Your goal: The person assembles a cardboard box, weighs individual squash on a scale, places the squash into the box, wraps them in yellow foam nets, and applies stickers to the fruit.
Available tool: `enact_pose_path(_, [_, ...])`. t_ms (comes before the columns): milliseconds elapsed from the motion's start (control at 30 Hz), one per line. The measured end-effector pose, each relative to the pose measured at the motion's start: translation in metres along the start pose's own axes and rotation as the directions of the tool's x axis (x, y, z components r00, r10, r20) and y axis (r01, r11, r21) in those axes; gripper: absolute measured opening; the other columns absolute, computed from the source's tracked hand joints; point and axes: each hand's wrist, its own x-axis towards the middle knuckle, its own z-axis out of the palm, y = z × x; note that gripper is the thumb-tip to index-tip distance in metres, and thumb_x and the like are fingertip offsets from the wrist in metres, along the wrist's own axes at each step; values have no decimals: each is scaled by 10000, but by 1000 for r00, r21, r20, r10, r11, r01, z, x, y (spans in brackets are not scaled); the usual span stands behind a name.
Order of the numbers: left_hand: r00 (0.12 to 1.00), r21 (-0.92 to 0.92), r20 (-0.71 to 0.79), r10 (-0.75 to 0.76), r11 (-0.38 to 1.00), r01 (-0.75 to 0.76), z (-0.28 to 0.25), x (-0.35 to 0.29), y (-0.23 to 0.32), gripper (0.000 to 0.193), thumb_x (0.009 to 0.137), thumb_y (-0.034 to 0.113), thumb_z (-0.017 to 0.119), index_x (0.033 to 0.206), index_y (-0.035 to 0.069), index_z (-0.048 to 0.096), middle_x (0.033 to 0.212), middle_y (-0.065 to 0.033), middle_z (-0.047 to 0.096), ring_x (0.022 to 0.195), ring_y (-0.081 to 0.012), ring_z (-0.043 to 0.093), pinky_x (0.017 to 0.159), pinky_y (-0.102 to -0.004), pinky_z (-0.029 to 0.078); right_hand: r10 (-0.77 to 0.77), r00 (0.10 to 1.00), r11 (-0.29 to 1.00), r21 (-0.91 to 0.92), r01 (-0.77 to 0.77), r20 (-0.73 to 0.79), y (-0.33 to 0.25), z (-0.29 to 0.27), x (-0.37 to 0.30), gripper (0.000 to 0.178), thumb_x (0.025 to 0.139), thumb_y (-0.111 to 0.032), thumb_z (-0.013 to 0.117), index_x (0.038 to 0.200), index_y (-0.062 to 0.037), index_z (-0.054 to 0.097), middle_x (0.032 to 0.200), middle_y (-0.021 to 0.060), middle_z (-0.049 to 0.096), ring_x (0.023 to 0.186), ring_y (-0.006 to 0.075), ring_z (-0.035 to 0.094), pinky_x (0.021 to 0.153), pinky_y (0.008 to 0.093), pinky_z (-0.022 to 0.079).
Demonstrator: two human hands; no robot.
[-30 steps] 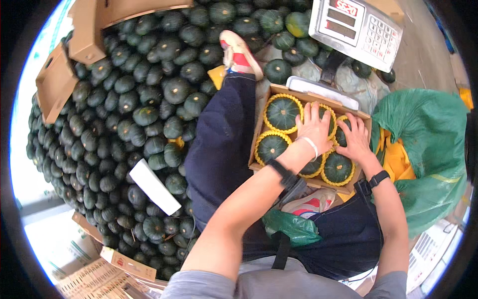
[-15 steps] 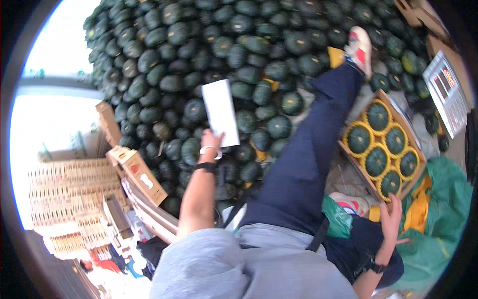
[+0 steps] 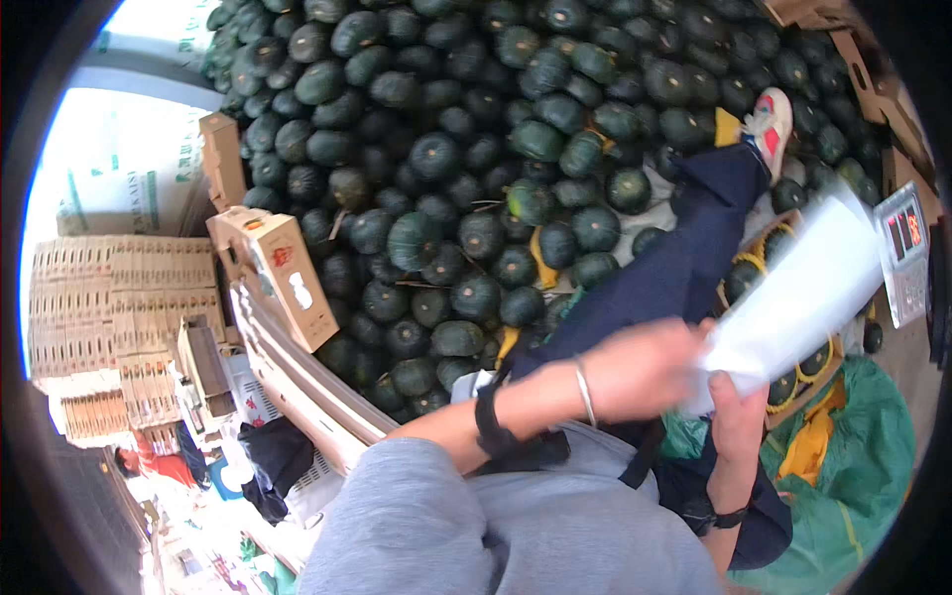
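Observation:
A white rectangular sheet [image 3: 798, 283], smeared by motion, slants over the cardboard box [image 3: 833, 369] at right. My right hand [image 3: 736, 421] grips its lower end, thumb lying on top. Beside that end is my left hand [image 3: 654, 365], blurred, with fingers curled in at the sheet's edge. Partly hidden under the sheet, dark green squashes [image 3: 742, 282] sit in the box in yellow foam nets. My outstretched leg [image 3: 645, 248] lies between the box and a big heap of loose squashes [image 3: 476, 238].
A scale [image 3: 902, 253] with a lit display stands beyond the box. Green sacking [image 3: 863, 466] with yellow cloth lies at lower right. To the left are an upright carton [image 3: 283, 278], stacked flat cardboard [image 3: 119, 297] and a person in red [image 3: 164, 461] farther off.
My left hand has carried the white sheet from over the heap rightward to the box. My right hand has left the box's near edge and taken hold of the sheet.

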Motion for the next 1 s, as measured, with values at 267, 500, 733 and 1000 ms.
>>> enact_pose_path(267, [619, 639, -727, 296, -39, 769, -297, -147, -60, 528, 713, 240, 753, 1097, -55, 543, 946, -215, 604, 906, -381, 562, 843, -440, 445, -26, 194, 984, -59, -167, -981, 2, -254, -233, 488, 880, -250, 615, 1221, 76, 492, 1132, 184, 556, 922, 232, 583, 798, 365, 495])
enact_pose_path(500, [481, 359, -837, -263, 399, 843, -343, -219, -146, 291, 807, 170, 659, 1021, -6, 568, 941, -214, 608, 811, -369, 589, 735, -409, 478, 237, -139, 804, 274, -527, -962, 101, -294, -460, 532, 819, -331, 645, 1281, -118, 489, 1074, 110, 562, 996, 227, 545, 751, 329, 493])
enact_pose_path(733, [686, 623, -657, -314, 287, 728, -199, -204, -121, 384, 798, 24, 530, 1182, 29, 516, 1260, -249, 415, 1027, -443, 534, 888, -472, 463, -135, 366, 282, -390, -876, -921, 189, -281, -480, 468, 838, -320, 634, 1194, -34, 531, 1023, 88, 568, 888, 223, 572, 718, 339, 498])
enact_pose_path(1000, [816, 575, -405, -412, 579, 578, -113, -217, -176, 433, 785, 231, 687, 1138, 33, 531, 1125, -237, 508, 1039, -416, 508, 894, -451, 431, -134, 315, 678, -319, -662, -940, 179, -345, -411, 465, 855, -285, 624, 1217, -19, 507, 1079, 112, 571, 918, 233, 580, 760, 344, 501])
